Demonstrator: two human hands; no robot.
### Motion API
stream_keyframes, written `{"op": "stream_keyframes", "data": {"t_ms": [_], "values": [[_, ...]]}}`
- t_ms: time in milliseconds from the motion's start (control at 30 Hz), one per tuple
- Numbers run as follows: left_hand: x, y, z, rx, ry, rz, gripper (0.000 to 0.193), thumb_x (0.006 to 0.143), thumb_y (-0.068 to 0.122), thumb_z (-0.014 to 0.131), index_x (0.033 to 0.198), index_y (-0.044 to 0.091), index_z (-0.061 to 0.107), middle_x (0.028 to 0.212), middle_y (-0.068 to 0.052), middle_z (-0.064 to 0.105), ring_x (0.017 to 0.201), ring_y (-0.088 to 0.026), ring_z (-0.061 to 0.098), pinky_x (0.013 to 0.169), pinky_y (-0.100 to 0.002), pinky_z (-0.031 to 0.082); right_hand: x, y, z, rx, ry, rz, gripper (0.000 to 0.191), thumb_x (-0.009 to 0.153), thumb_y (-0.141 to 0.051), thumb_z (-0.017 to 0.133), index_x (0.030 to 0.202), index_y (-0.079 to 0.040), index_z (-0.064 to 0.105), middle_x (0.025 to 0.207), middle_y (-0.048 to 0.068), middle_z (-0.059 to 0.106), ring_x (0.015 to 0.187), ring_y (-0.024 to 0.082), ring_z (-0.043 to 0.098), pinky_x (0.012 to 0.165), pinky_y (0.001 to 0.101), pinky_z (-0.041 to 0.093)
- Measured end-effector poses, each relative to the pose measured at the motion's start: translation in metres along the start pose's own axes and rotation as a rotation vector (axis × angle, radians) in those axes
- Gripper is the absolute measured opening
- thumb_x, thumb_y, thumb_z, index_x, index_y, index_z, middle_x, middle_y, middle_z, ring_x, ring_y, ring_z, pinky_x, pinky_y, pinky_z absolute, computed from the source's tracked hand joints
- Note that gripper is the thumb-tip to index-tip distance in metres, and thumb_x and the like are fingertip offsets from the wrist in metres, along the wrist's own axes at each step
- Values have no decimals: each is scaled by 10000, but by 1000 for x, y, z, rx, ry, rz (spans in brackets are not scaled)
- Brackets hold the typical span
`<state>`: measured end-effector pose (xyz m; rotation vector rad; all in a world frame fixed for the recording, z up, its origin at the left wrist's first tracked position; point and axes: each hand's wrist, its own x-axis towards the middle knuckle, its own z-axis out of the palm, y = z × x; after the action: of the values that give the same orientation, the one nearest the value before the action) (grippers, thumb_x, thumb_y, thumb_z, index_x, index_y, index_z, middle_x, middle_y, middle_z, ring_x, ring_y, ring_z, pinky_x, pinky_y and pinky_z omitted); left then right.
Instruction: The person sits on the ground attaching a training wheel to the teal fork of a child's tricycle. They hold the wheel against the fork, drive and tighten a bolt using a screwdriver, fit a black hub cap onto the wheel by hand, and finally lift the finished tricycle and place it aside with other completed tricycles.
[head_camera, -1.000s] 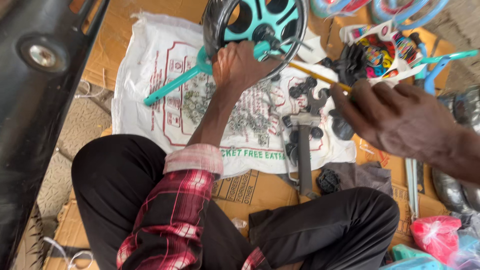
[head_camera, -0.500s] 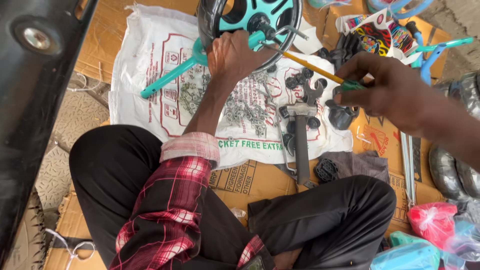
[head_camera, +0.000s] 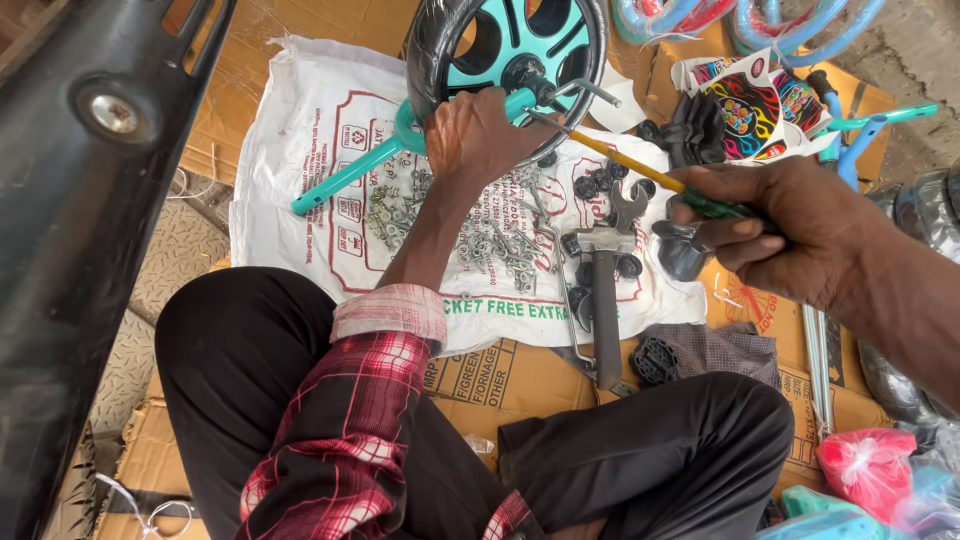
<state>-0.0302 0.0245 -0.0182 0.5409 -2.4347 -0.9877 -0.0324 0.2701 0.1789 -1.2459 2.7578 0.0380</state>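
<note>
Teal fork (head_camera: 350, 172) lies on white sack (head_camera: 300, 130), wheel (head_camera: 520, 45) at its end. Left hand (head_camera: 480, 135) fingers wrapped round fork by hub. Right hand (head_camera: 790, 235) fingers pinching screwdriver (head_camera: 640, 168), tip at axle (head_camera: 560, 90).

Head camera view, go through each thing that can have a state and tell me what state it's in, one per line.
Left hand: closed on the teal fork by the wheel.
Right hand: gripping a screwdriver.
Screwdriver: held, tip at the wheel's axle.
Wheel: on edge, mounted in the fork.
Teal fork: lying across the white sack.
Spanner: lying loose on the sack.
White sack: spread flat on cardboard.
</note>
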Motion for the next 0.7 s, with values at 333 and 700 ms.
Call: {"op": "stream_keyframes", "data": {"t_ms": [333, 700], "values": [[-2, 0, -1, -23, 55, 20, 684, 687, 675, 822, 809, 4, 763, 748, -226, 733, 692, -384, 742, 551, -513, 559, 1, 2, 1, -20, -2, -16, 242, 929, -185, 677, 1150, -88, 685, 802, 61, 672, 622, 174, 588, 439, 308, 436], [1, 3, -4, -19, 18, 26, 731, 675, 704, 818, 845, -5, 766, 765, -239, 728, 696, -400, 732, 524, -532, 557, 4, 4, -6, -32, 27, -19, 242, 924, -185, 679, 1145, -87, 681, 808, 61, 671, 631, 176, 592, 443, 308, 438]]}}
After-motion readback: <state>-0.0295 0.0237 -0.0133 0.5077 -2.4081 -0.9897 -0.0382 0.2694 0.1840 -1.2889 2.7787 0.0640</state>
